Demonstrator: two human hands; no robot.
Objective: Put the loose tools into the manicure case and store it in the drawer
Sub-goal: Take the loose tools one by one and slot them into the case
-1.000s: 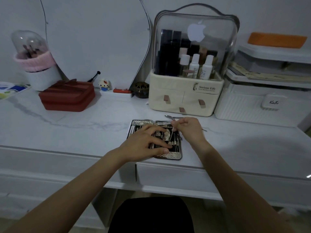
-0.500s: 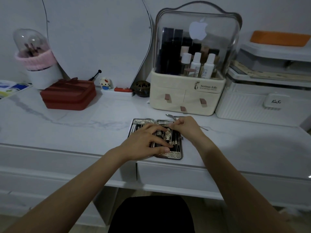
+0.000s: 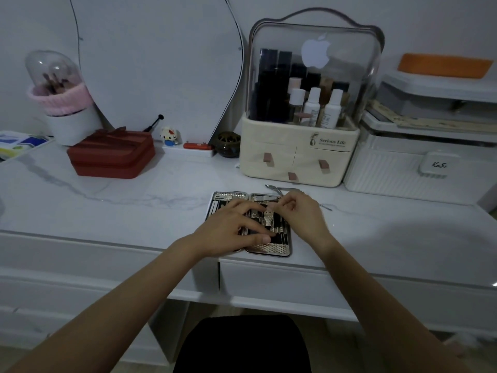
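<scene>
Your left hand [image 3: 228,230] presses flat on the manicure case [image 3: 269,250]; right hand [image 3: 298,211] pinches a tool, hidden. Loose tools [image 3: 282,189] just beyond it could get knocked.

1. "Serious Life" is printed on the front of the cream cosmetic organiser [image 3: 298,154].
2. A handwritten "KaSi" stands on the small white tag [image 3: 438,165] of the ribbed white box [image 3: 390,170].

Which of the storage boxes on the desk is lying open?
The manicure case at the front edge, under both hands: its two halves lie flat, showing the tools. The red case and the cream cosmetic organizer behind are closed.
</scene>
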